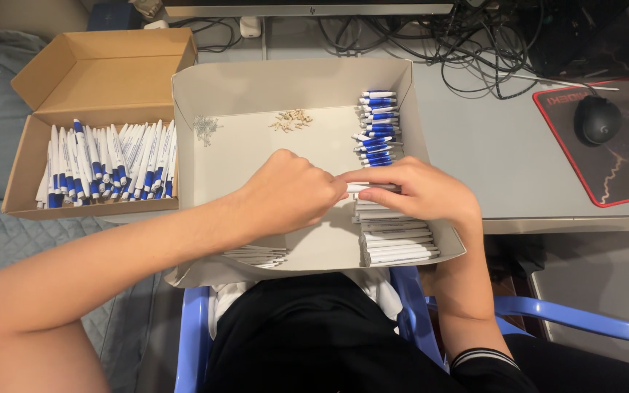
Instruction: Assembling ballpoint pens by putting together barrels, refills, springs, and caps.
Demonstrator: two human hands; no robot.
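The left hand (293, 193) and right hand (413, 191), fingers closed, pinch a white pen barrel (364, 188) between them above the white tray (205, 167); it appears light, rigid, smooth, best gripped near both ends.

Tray (205, 167) near, holding pen parts (clips (377, 127) far right); box (27, 189) of pens (111, 164) left; mouse (597, 120) far right.
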